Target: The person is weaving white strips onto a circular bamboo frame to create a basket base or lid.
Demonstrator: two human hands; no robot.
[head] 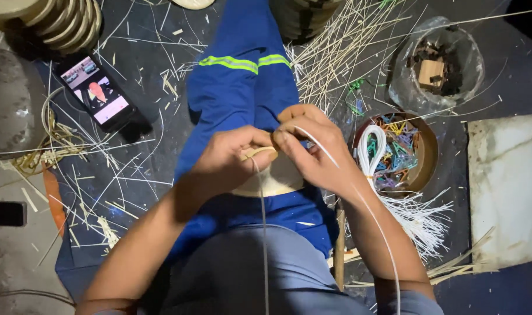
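On lap, hands [277, 154] pinch coil [271, 178].

Both hands meet over the lap: the left hand [228, 160] and right hand [312, 149] pinch a pale woven ring [271, 178] that rests on the blue trousers [242, 87], with thin white strands [371, 216] trailing back past the wrists. To the right stands a round brown bowl [426, 154] of coloured clips, and beyond it a clear bag [438, 64]. On the dark floor mat [143, 52] to the left a lit phone [95, 92] lies among scattered cane slivers [336, 64].
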